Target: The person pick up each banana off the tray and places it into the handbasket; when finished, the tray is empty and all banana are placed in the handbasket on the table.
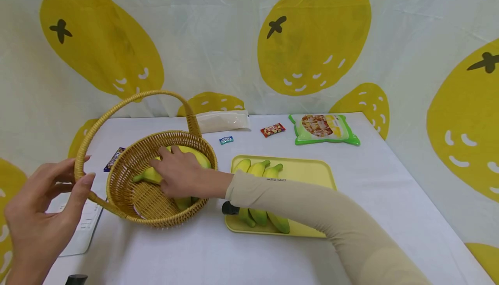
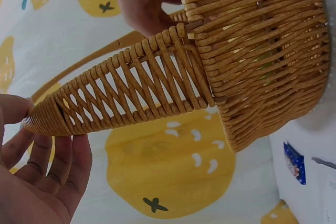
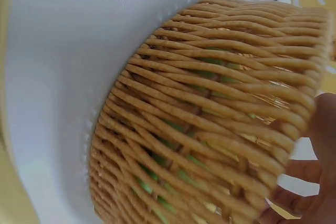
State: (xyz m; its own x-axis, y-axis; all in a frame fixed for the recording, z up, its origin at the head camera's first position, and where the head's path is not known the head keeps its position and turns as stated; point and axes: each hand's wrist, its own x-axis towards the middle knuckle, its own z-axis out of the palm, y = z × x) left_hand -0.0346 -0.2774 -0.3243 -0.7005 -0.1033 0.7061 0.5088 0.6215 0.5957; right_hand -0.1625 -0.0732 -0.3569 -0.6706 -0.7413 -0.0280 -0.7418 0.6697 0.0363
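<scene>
A round wicker basket [image 1: 128, 163] with a tall arched handle stands on the left of the table, holding yellow-green bananas [image 1: 195, 153]. My left hand [image 1: 46, 213] pinches the handle between thumb and fingers, on its left side. In the left wrist view the left hand's fingers [image 2: 47, 161] lie at the handle's far bend. Inside the basket, my right hand [image 1: 179, 172] reaches down over the bananas, its fingers curled around them. One banana stem [image 1: 142, 176] pokes out left of that hand. The right wrist view shows the basket's woven wall [image 3: 210, 108], with green showing through the gaps.
Right of the basket, a yellow tray [image 1: 308, 172] holds more bananas [image 1: 257, 170], partly under the right sleeve. Behind lie a pale long packet [image 1: 224, 121], a small blue-white packet [image 1: 226, 140], a red snack packet [image 1: 273, 130] and a green-edged bag [image 1: 323, 129]. A dark blue wrapper [image 1: 114, 159] lies left.
</scene>
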